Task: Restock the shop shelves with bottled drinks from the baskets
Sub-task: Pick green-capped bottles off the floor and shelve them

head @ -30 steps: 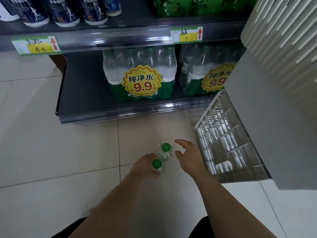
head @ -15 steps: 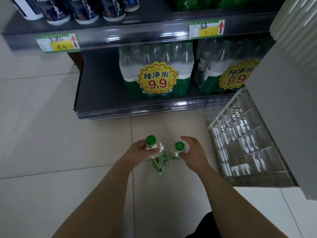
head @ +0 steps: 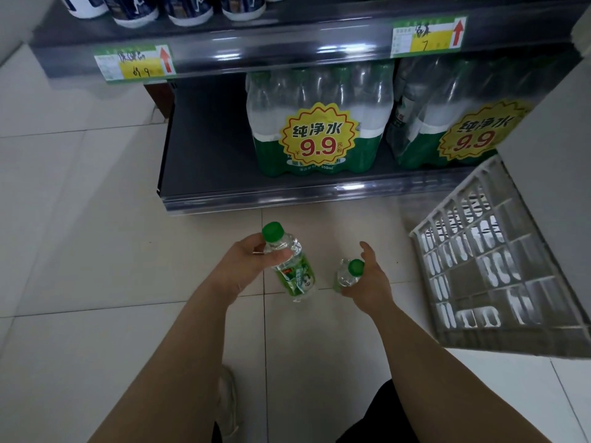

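My left hand (head: 248, 265) grips a clear water bottle with a green cap and green label (head: 292, 270) near its neck and holds it tilted above the tiled floor. A second green-capped bottle (head: 347, 274) is held by my right hand (head: 367, 279), whose fingers curl round its upper part; its lower half is hidden. The dark bottom shelf (head: 208, 155) lies straight ahead, with bare space on its left half. A white slatted basket (head: 492, 270) lies tipped on its side at the right.
Two shrink-wrapped packs of water with yellow 9.9 stickers (head: 319, 132) (head: 454, 123) fill the middle and right of the bottom shelf. The shelf above carries dark-labelled bottles (head: 188, 8) and price tags (head: 136, 63). A grey panel (head: 550, 155) stands at the right. My shoe (head: 228, 401) is below.
Both hands have taken the two bottles off the floor and lifted them. The left bottle has risen and tilted. My view has moved closer to the shelf.
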